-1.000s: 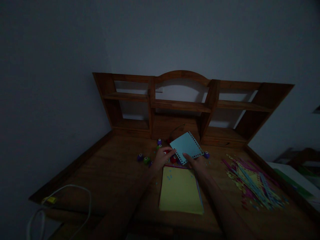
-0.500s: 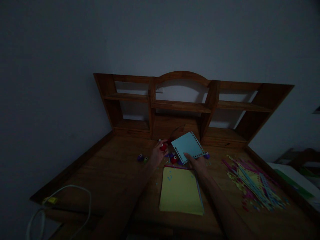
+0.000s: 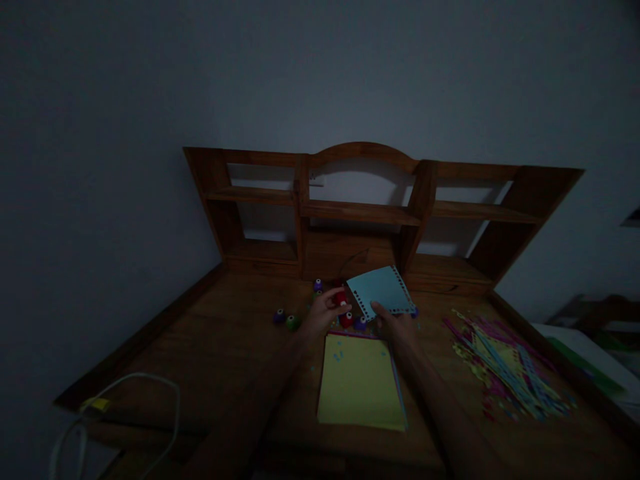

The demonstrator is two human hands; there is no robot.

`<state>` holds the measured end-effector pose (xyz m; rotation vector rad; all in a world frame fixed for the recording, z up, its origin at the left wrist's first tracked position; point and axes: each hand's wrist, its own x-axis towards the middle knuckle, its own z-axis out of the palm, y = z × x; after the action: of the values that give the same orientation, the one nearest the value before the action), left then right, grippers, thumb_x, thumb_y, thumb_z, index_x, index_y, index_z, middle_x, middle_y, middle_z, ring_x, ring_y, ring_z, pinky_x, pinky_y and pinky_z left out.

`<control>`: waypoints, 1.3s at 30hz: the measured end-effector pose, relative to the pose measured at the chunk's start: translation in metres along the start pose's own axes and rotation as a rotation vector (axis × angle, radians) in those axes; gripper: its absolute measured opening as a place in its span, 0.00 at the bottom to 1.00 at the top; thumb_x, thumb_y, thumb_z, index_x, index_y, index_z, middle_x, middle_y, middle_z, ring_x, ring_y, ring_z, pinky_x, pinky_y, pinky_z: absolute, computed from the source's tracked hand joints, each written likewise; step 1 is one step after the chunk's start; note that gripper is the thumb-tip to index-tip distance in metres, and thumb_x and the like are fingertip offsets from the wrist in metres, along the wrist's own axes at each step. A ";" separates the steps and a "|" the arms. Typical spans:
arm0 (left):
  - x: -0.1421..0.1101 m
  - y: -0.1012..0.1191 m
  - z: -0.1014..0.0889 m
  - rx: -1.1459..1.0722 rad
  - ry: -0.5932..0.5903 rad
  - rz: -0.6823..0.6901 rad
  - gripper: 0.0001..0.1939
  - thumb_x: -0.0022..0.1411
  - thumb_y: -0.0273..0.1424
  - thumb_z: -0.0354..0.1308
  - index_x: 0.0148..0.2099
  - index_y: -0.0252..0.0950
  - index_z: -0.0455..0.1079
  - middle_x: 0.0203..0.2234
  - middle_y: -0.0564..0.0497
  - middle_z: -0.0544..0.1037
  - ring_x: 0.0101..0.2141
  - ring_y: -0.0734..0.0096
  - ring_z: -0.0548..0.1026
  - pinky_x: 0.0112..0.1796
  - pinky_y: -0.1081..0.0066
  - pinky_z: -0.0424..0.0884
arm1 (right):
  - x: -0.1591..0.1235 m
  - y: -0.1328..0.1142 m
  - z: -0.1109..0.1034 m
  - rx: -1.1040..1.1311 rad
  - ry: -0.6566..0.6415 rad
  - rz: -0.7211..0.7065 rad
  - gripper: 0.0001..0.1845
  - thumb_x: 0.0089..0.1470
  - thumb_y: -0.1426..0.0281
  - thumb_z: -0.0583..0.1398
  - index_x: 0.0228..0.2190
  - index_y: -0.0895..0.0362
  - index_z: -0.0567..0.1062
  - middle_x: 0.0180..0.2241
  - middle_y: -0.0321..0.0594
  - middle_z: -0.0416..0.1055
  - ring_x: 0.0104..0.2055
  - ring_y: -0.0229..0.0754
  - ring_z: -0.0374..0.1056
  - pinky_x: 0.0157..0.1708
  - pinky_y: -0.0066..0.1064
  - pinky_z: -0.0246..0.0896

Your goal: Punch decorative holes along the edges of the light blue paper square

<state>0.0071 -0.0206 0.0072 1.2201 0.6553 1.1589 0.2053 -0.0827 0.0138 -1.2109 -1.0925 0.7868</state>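
My left hand has its fingers closed round a small red craft punch, just left of the paper. A light blue sheet of paper is pinched in my right hand, thumb on top; it is tilted above the desk, with rows of small holes punched along two edges. Below my hands, more punches stand on the desk: a red punch and a purple punch. To the left are a green punch and another purple punch.
A stack of yellow paper lies in front, with blue punched bits on it. Punched paper strips are heaped at the right. A wooden shelf unit stands along the back. A white cable loops at the left front.
My left hand has moved right, nearer the blue sheet, and the red punch has turned in its fingers. The blue sheet has shifted slightly right and tilted flatter.
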 end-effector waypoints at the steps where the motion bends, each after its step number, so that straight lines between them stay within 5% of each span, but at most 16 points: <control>1: -0.001 -0.001 0.001 0.001 -0.008 0.005 0.32 0.42 0.30 0.73 0.51 0.36 0.71 0.47 0.42 0.76 0.43 0.61 0.76 0.45 0.64 0.70 | 0.000 -0.001 -0.001 -0.009 -0.007 0.001 0.21 0.44 0.53 0.66 0.18 0.55 0.68 0.16 0.34 0.67 0.19 0.39 0.62 0.22 0.30 0.57; 11: -0.002 -0.001 0.004 0.057 -0.034 0.039 0.26 0.42 0.29 0.73 0.45 0.35 0.72 0.41 0.44 0.78 0.41 0.63 0.76 0.46 0.63 0.68 | 0.004 0.004 -0.005 0.013 -0.068 -0.072 0.19 0.47 0.55 0.64 0.37 0.54 0.79 0.38 0.42 0.78 0.40 0.48 0.71 0.37 0.35 0.66; 39: -0.008 0.015 0.009 -0.090 -0.092 -0.033 0.28 0.44 0.28 0.72 0.49 0.33 0.72 0.44 0.41 0.78 0.42 0.61 0.76 0.45 0.64 0.69 | -0.001 -0.013 -0.004 -0.047 -0.034 -0.072 0.20 0.42 0.52 0.65 0.31 0.55 0.80 0.26 0.40 0.76 0.30 0.47 0.70 0.27 0.33 0.64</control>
<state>0.0075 -0.0322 0.0227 1.1757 0.5464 1.0869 0.2074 -0.0879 0.0266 -1.1943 -1.1815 0.7319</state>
